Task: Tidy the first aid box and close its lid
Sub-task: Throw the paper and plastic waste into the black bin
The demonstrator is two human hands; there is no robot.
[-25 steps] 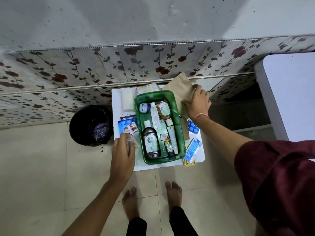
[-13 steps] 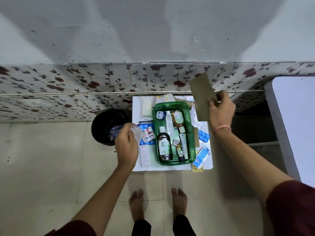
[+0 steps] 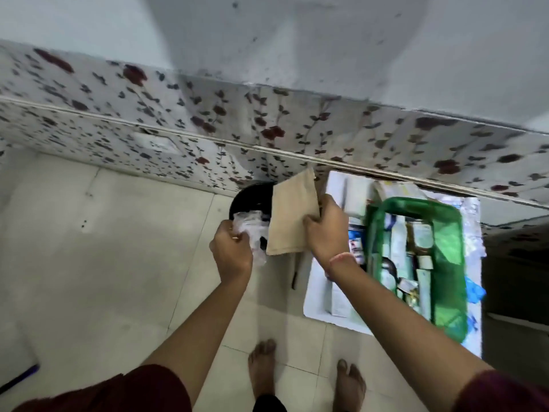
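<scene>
The green first aid box (image 3: 451, 263) stands open on a small white table (image 3: 319, 304) at the right, filled with bottles, tubes and packets. My left hand (image 3: 231, 251) grips a crumpled clear plastic wrapper (image 3: 249, 226) over the black waste bin (image 3: 252, 197). My right hand (image 3: 325, 230) pinches a flat brown paper bag (image 3: 292, 215) by its right edge, holding it above the bin's right side. No lid for the box shows in this blurred frame.
The bin sits on the tiled floor against a flower-patterned wall (image 3: 267, 129), just left of the table. Loose packets and a blue blister pack (image 3: 473, 289) lie on the table around the box. My bare feet (image 3: 263, 367) stand in front of the table.
Both hands have swung left to the bin: the left carried the plastic wrapper over it, the right brought the brown paper bag across from beside the box. The view has turned left.
</scene>
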